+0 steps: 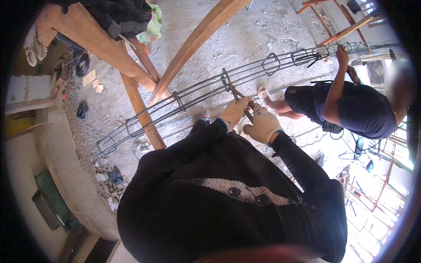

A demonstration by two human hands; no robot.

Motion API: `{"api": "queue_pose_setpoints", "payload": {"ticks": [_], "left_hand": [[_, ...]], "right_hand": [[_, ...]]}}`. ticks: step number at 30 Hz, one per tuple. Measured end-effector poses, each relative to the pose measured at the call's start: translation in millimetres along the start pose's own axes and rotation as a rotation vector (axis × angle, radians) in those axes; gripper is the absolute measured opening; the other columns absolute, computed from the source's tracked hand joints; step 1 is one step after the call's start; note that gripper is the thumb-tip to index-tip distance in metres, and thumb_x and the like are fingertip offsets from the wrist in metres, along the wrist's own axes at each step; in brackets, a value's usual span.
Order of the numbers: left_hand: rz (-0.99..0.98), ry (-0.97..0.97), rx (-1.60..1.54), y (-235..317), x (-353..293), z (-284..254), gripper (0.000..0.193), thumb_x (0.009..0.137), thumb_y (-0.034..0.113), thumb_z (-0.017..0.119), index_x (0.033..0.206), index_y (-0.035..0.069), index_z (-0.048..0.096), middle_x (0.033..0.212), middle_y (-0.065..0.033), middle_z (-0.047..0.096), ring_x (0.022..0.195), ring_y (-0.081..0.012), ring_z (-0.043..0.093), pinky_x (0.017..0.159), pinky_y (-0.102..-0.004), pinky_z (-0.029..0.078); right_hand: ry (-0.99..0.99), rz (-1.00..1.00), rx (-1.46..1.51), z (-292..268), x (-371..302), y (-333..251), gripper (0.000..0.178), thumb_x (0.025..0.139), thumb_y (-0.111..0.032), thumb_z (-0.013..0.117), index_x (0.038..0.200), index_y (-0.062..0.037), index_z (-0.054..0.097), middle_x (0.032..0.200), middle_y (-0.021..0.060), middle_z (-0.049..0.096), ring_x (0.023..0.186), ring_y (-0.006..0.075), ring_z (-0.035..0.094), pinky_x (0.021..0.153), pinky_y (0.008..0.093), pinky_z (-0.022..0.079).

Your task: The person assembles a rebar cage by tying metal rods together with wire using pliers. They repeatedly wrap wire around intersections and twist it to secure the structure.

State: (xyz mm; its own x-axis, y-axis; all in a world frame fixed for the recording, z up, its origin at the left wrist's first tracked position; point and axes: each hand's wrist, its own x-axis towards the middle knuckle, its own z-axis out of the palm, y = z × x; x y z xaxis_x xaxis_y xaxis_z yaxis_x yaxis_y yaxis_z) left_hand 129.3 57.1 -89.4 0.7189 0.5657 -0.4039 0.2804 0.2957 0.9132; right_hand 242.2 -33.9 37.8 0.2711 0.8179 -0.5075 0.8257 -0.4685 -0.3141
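Both my hands wear pale work gloves and meet in front of my chest. My left hand (235,115) is closed around a pair of dark pincers (237,93), whose jaws touch a stirrup of the long rebar cage (204,90). Close beside it, my right hand (264,126) is closed at the handle end of the pincers, fingers partly hidden. Thin wire (268,107) loops out near the right glove. The cage, long bars with square stirrups, runs from lower left to upper right and crosses a wooden trestle (147,118).
A co-worker (346,103) in dark clothes stands at the right, one hand on the cage's far part. Dark clothing (112,15) hangs over the trestle's thick beam (94,41). Rubble (112,182) lies at lower left on the concrete floor (188,19). More timber stands at upper right.
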Motion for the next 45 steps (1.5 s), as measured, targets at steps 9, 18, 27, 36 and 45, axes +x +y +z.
{"api": "queue_pose_setpoints", "payload": {"ticks": [9,18,27,36,45], "left_hand": [[0.438,0.745,0.464,39,28,-94,0.052,0.105,0.055,0.057,0.093,0.008,0.076,0.095,-0.0205,0.076,0.090,-0.0426,0.073,0.076,-0.0538,0.053],[0.030,0.267,0.796,48,109,-100,0.062,0.106,0.057,0.044,0.109,0.008,0.082,0.109,-0.0242,0.078,0.108,-0.0454,0.073,0.097,-0.0563,0.055],[0.018,0.309,0.758,53,104,-99,0.053,0.101,0.050,0.052,0.110,0.008,0.082,0.113,-0.0226,0.078,0.110,-0.0430,0.074,0.099,-0.0528,0.056],[-0.012,0.303,0.764,46,112,-99,0.052,0.102,0.051,0.055,0.112,0.006,0.080,0.115,-0.0254,0.077,0.112,-0.0435,0.072,0.099,-0.0539,0.055],[0.603,0.318,0.792,71,11,-97,0.043,0.099,0.050,0.067,0.105,0.008,0.077,0.094,-0.0159,0.076,0.096,-0.0355,0.074,0.088,-0.0490,0.055]], "right_hand": [[-0.119,0.204,0.035,-2,12,-1,0.083,0.080,-0.047,0.080,0.139,0.0048,0.053,0.127,0.0328,0.070,0.122,0.0495,0.068,0.107,0.0501,0.054],[-0.135,0.129,0.101,-12,17,3,0.078,0.076,-0.044,0.080,0.131,0.0068,0.061,0.119,0.0332,0.072,0.117,0.0472,0.071,0.101,0.0492,0.056],[-0.699,0.419,1.760,-6,18,37,0.032,0.099,-0.008,0.063,0.129,-0.0013,0.058,0.087,-0.0028,0.054,0.063,0.0063,0.041,0.057,0.0227,0.035],[-0.954,0.115,2.536,55,8,28,0.059,0.091,-0.007,0.064,0.146,0.0080,0.051,0.107,0.0059,0.053,0.080,0.0109,0.043,0.064,0.0244,0.038],[-0.814,0.226,2.068,29,11,42,0.053,0.092,-0.011,0.067,0.142,0.0012,0.055,0.111,0.0078,0.059,0.084,0.0159,0.052,0.072,0.0308,0.046]]}}
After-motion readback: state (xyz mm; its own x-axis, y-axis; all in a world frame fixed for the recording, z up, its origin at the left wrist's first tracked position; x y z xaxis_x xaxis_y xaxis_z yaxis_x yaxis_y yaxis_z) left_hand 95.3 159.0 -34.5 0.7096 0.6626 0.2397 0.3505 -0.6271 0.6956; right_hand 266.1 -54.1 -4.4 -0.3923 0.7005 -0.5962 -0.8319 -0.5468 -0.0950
